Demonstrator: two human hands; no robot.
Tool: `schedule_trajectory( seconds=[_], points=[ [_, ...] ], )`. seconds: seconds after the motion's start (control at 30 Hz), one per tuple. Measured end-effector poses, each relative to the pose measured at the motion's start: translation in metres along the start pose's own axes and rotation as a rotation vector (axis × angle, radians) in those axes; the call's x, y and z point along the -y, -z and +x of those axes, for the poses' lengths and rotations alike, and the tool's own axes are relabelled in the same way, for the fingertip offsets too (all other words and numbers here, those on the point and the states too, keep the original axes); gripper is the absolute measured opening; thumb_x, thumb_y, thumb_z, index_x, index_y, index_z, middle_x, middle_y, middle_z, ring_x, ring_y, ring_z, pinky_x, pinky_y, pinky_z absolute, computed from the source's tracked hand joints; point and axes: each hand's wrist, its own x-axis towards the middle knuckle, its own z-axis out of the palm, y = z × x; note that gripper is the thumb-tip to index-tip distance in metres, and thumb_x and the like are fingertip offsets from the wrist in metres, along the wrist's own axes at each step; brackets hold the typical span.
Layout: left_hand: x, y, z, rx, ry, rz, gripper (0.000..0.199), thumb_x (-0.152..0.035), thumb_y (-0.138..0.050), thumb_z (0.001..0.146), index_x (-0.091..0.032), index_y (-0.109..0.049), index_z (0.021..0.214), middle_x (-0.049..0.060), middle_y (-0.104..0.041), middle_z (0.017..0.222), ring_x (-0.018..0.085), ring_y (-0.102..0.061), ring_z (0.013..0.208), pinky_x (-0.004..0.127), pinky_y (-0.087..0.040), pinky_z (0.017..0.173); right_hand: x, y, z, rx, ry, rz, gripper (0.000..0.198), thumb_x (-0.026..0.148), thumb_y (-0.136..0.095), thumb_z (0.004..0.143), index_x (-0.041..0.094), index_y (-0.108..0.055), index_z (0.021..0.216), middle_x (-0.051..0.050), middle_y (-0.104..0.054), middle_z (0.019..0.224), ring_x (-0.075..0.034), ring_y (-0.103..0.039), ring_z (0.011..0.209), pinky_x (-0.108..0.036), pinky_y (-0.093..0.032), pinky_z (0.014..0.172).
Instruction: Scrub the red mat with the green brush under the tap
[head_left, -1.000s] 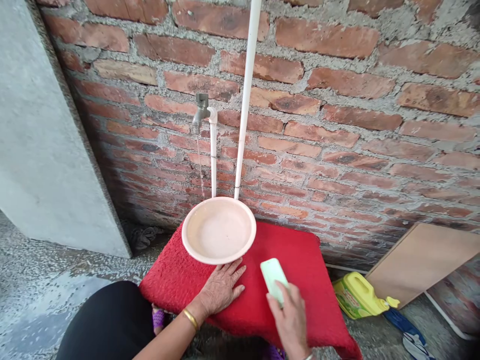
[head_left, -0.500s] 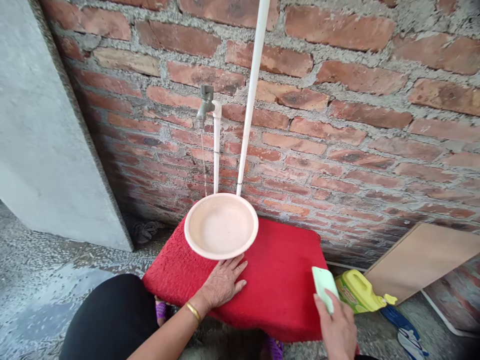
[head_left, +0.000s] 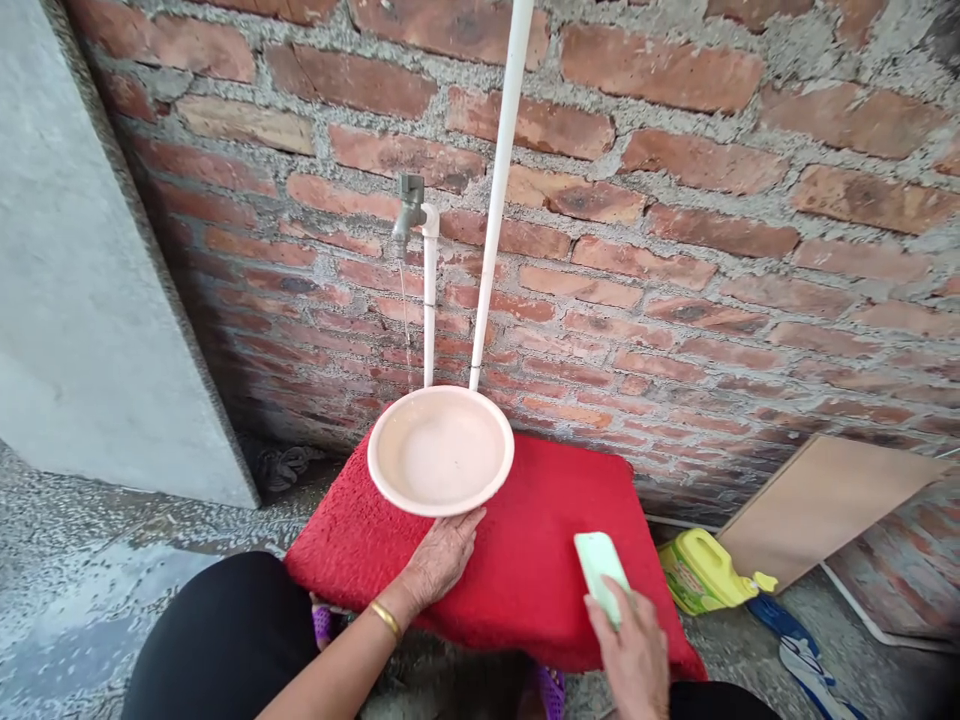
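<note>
A red cloth covers a low surface in front of me. At its back left sits a cream plastic basin with some water in it. My left hand lies on the cloth, fingers stretched out and fingertips at the basin's near rim, partly hidden beneath it. In my right hand is a pale green bar of soap, held over the right part of the cloth. A grey tap lets a thin stream of water fall at the basin's back edge.
A brick wall with white pipes stands behind. To the right are a yellow jug, a leaning board and flip-flops. A grey slab stands left beside wet floor.
My right hand has moved left over the cloth with the bar of soap. My left hand's fingers have drawn closer together and slipped slightly under the basin's rim.
</note>
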Motion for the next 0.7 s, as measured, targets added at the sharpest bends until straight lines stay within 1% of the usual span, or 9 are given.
schedule_trajectory(
  seconds=[0.1, 0.17, 0.23, 0.4, 0.47, 0.5, 0.53, 0.6, 0.7],
  points=[
    [-0.003, 0.002, 0.001, 0.011, 0.014, -0.038, 0.054, -0.010, -0.048, 0.090, -0.024, -0.057, 0.142, 0.009, -0.062, 0.143, 0.026, -0.055, 0.136, 0.051, -0.046, 0.115, -0.043, 0.019, 0.012, -0.109, -0.157, -0.066, 0.070, 0.082, -0.033, 0.088, 0.028, -0.072, 0.111, -0.016, -0.068, 0.096, -0.038, -0.066, 0.093, -0.051, -0.053, 0.070],
    [-0.005, 0.005, 0.002, 0.009, 0.040, -0.083, 0.056, -0.009, -0.048, 0.089, -0.024, -0.057, 0.143, 0.008, -0.061, 0.145, 0.026, -0.054, 0.138, 0.051, -0.046, 0.116, -0.041, 0.021, 0.014, -0.151, -0.168, -0.045, 0.070, 0.082, -0.035, 0.087, 0.027, -0.072, 0.110, -0.016, -0.067, 0.093, -0.038, -0.066, 0.093, -0.051, -0.053, 0.070],
    [-0.007, 0.008, 0.003, -0.004, 0.068, -0.147, 0.057, -0.009, -0.047, 0.090, -0.025, -0.055, 0.144, 0.008, -0.060, 0.146, 0.025, -0.052, 0.139, 0.050, -0.043, 0.118, -0.013, 0.013, 0.012, -0.123, -0.084, 0.050, 0.065, 0.079, -0.041, 0.088, 0.026, -0.071, 0.111, -0.014, -0.067, 0.096, -0.035, -0.066, 0.094, -0.049, -0.055, 0.076],
    [-0.011, 0.018, 0.004, -0.059, 0.140, -0.322, 0.051, -0.015, -0.043, 0.095, -0.026, -0.057, 0.143, 0.007, -0.068, 0.136, 0.022, -0.059, 0.132, 0.047, -0.042, 0.119, 0.100, -0.025, -0.007, 0.114, 0.259, 0.218, 0.036, 0.056, -0.053, 0.096, 0.033, -0.068, 0.119, -0.006, -0.066, 0.113, -0.024, -0.067, 0.095, -0.039, -0.056, 0.082],
    [-0.011, 0.021, 0.004, -0.079, 0.175, -0.356, 0.047, -0.018, -0.043, 0.097, -0.026, -0.061, 0.139, 0.007, -0.070, 0.132, 0.022, -0.062, 0.128, 0.045, -0.046, 0.116, 0.126, -0.036, -0.010, 0.153, 0.336, 0.212, 0.032, 0.050, -0.056, 0.095, 0.035, -0.067, 0.121, -0.005, -0.066, 0.113, -0.023, -0.066, 0.094, -0.038, -0.055, 0.082],
    [-0.012, 0.021, 0.004, -0.082, 0.184, -0.360, 0.046, -0.019, -0.042, 0.097, -0.025, -0.062, 0.138, 0.008, -0.070, 0.132, 0.022, -0.063, 0.128, 0.044, -0.047, 0.115, 0.129, -0.040, -0.009, 0.157, 0.351, 0.200, 0.031, 0.048, -0.056, 0.095, 0.035, -0.067, 0.121, -0.005, -0.066, 0.113, -0.023, -0.066, 0.095, -0.039, -0.054, 0.083],
    [-0.011, 0.021, 0.004, -0.080, 0.183, -0.359, 0.045, -0.019, -0.042, 0.097, -0.025, -0.063, 0.137, 0.008, -0.070, 0.132, 0.022, -0.063, 0.127, 0.044, -0.047, 0.115, 0.126, -0.041, -0.007, 0.155, 0.347, 0.183, 0.031, 0.048, -0.056, 0.095, 0.035, -0.067, 0.121, -0.005, -0.066, 0.113, -0.023, -0.066, 0.096, -0.039, -0.054, 0.083],
    [-0.011, 0.020, 0.004, -0.071, 0.166, -0.350, 0.047, -0.018, -0.041, 0.097, -0.025, -0.063, 0.137, 0.008, -0.070, 0.133, 0.022, -0.062, 0.129, 0.045, -0.044, 0.117, 0.100, -0.038, 0.002, 0.134, 0.270, 0.135, 0.035, 0.052, -0.052, 0.095, 0.034, -0.069, 0.119, -0.007, -0.067, 0.113, -0.025, -0.065, 0.097, -0.040, -0.052, 0.083],
    [-0.010, 0.017, 0.004, -0.070, 0.152, -0.326, 0.048, -0.017, -0.042, 0.096, -0.028, -0.062, 0.139, 0.006, -0.069, 0.134, 0.021, -0.060, 0.131, 0.046, -0.041, 0.119, 0.032, -0.018, 0.019, 0.082, 0.029, 0.050, 0.051, 0.064, -0.043, 0.094, 0.028, -0.071, 0.117, -0.011, -0.067, 0.111, -0.028, -0.065, 0.097, -0.042, -0.051, 0.081]
  ],
)
